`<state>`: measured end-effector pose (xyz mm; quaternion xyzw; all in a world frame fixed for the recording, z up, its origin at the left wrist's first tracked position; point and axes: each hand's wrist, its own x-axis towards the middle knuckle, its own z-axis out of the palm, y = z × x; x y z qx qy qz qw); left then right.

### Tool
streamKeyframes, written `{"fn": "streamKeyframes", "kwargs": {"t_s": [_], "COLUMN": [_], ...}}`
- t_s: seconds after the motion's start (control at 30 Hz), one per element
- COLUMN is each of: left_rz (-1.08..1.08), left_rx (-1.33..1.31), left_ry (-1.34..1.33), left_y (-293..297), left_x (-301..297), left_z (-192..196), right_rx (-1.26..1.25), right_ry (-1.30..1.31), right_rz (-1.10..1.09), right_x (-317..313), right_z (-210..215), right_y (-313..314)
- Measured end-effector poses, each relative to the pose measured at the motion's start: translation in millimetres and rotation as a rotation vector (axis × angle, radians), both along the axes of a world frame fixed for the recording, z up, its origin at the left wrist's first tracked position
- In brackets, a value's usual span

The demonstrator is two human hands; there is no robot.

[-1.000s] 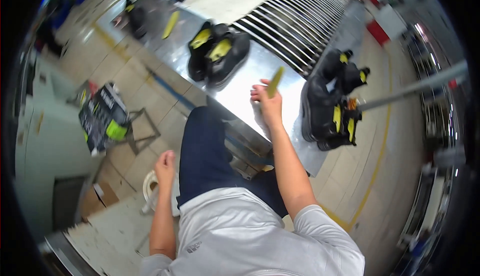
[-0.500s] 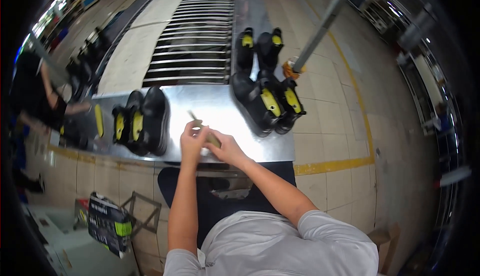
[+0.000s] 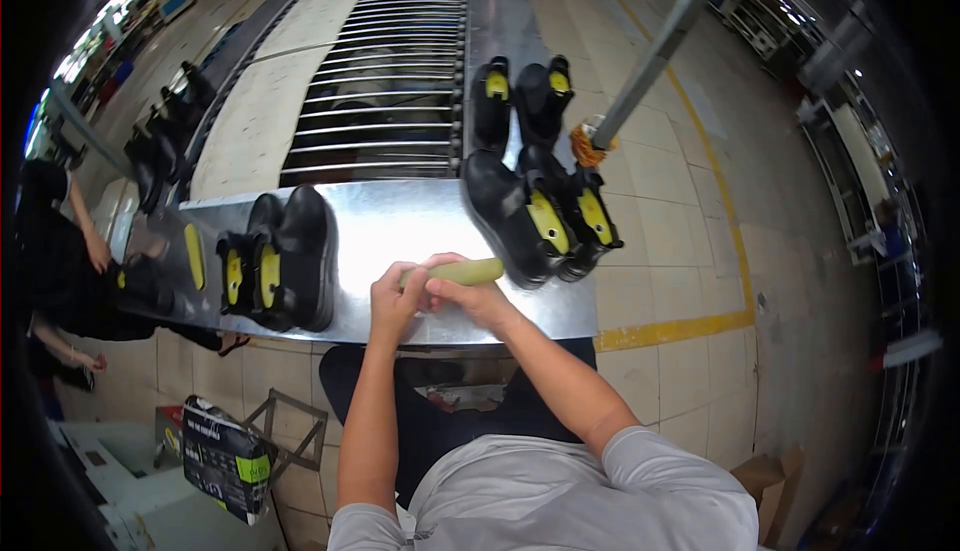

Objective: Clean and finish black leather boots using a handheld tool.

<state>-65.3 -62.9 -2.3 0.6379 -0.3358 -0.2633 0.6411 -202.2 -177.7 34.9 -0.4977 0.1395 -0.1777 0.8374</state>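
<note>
My left hand [image 3: 393, 301] and my right hand [image 3: 477, 301] meet over the near part of the metal table [image 3: 380, 236], both closed on an olive-yellow insole [image 3: 470, 272]. Its rounded end points right; my fingers cover the rest. Left of my hands stands a pair of black shoes [image 3: 308, 241] with yellow inside. On the right are two more pairs, the nearer black shoes [image 3: 505, 211] and the farther black shoes [image 3: 540, 101]. A loose yellow insole [image 3: 194, 256] lies toward the table's left end.
A roller conveyor [image 3: 385, 91] runs away beyond the table. At the left, a person in black [image 3: 60, 251] is beside the table near a dark shoe [image 3: 145, 286]. A grey post [image 3: 655, 46] rises at the right. A black bag [image 3: 225, 456] hangs at lower left.
The insole has turned from pointing up and away to lying nearly sideways, its rounded end toward the right. Both hands have shifted with it. The person at the left has drawn an arm back.
</note>
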Motion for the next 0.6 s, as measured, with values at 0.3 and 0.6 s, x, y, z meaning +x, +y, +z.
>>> {"fn": "streamKeyframes", "kwargs": {"t_s": [0.3,0.6], "left_rz": [0.063,0.161], "left_rx": [-0.087,0.076], "left_ry": [0.075,-0.467], "left_y": [-1.1,-11.3], "left_x": [3.8,-17.1], "left_z": [-4.4,12.0], "right_rx": [0.044,-0.096], "right_ry": [-0.039,0.033], "right_rz": [-0.021,-0.031], "right_x": [22.7,12.4], "right_z": [-13.6,-8.9], "right_y": [-36.9,-33.0]}}
